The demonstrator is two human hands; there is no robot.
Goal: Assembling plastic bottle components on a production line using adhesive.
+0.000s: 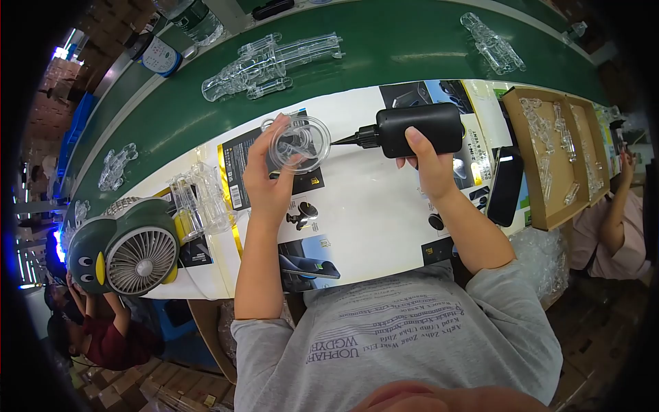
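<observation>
My left hand (269,175) grips a round clear plastic part (317,145) shaped like a shallow cup, its circular rim turned toward the right. In my right hand (430,161) lies a black squeeze bottle (439,123), tipped on its side. Its thin black nozzle (347,140) points left and ends right at the rim of the clear part; whether it touches I cannot tell. Both hands are above a white printed cardboard sheet (364,233). Beside my left forearm several clear plastic parts (202,202) stand together on the sheet.
A green penguin-shaped fan (141,261) stands at the left. Clear plastic assemblies (264,65) lie on the green bench beyond, another (493,44) far right. A black phone (505,185) lies by a cardboard tray (539,213) of clear parts. Other people sit at both sides.
</observation>
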